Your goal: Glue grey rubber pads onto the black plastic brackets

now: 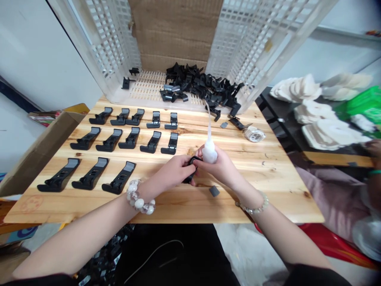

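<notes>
My left hand is shut on a black plastic clip, and much of the clip is hidden by my fingers. My right hand grips a white squeeze bottle with a long thin nozzle, its tip pointing away from the clip. Several finished-looking black clips with grey pads lie in three rows on the pine board to my left. A small grey pad lies just below my right hand, and another lies further away.
A heap of black plastic parts sits in a white lattice crate at the board's far edge. A clear roll of tape lies to the right. A co-worker's hand and white molded trays are on the right.
</notes>
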Demonstrator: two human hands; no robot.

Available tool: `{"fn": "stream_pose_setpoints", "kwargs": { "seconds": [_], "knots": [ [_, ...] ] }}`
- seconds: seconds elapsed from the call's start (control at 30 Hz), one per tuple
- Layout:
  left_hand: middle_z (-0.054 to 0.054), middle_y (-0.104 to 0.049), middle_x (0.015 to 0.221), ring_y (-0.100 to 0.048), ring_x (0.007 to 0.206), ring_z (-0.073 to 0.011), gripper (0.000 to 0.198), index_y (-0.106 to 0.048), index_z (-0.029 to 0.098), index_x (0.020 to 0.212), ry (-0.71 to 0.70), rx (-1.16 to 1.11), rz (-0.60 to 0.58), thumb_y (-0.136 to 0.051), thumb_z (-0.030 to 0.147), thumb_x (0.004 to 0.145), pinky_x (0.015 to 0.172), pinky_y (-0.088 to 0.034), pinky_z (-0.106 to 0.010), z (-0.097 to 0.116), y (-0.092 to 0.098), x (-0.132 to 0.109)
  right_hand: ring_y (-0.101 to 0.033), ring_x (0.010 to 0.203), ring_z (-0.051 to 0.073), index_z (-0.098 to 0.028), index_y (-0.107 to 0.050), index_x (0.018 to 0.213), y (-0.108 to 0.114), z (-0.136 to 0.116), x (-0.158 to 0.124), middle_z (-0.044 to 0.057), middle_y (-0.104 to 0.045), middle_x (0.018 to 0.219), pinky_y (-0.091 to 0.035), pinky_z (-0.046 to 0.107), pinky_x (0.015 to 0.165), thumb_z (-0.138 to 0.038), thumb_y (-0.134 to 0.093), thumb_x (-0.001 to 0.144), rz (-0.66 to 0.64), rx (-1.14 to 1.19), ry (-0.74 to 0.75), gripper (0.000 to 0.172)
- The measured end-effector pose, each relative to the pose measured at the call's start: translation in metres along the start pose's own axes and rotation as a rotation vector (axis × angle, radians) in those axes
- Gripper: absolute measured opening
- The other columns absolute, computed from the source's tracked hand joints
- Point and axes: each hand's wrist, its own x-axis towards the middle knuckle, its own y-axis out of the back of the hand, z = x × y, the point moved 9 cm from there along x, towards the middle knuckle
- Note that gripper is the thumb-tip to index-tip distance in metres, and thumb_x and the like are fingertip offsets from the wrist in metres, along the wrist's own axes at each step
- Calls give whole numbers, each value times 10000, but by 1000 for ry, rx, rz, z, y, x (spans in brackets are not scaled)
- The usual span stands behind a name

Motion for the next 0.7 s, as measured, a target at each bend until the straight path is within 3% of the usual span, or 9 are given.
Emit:
{"fn": "stream_pose_setpoints", "kwargs": {
  "seconds": [0.23, 0.47, 0.6, 0.7],
  "knots": [
    [15, -636, 712, -641, 565, -101, 135, -598, 142, 810, 3, 62, 17, -495, 184, 887, 539, -428, -194, 5, 1, -2, -569, 629, 132, -210, -516, 808, -1, 1, 1, -19, -574, 789, -470, 319, 634, -235, -703, 722, -28, -50, 26, 207],
    [7, -655, 750, -651, 574, -117, 147, -599, 146, 829, 14, -30, -4, -512, 246, 891, 576, -457, -217, 4, -1, -3, -551, 692, 144, -205, -550, 794, 7, -9, 0, -9, -603, 768, -445, 316, 669, -225, -693, 722, 55, -231, 129, 161],
    [-7, -661, 685, -661, 595, -152, 229, -611, 145, 809, 9, -59, 15, -467, 293, 907, 641, -493, -259, 5, 0, -4, -551, 699, 148, -200, -543, 768, 8, -10, 0, -2, -610, 766, -443, 323, 683, -223, -704, 704, 67, -214, 120, 174],
    [-18, -678, 747, -662, 589, -149, 243, -614, 143, 813, 2, -59, 20, -461, 304, 909, 645, -503, -264, 5, 1, -3, -543, 689, 147, -200, -534, 758, 9, -11, 0, -2, -603, 757, -443, 325, 681, -216, -706, 694, 70, -199, 108, 184]
  ]
}}
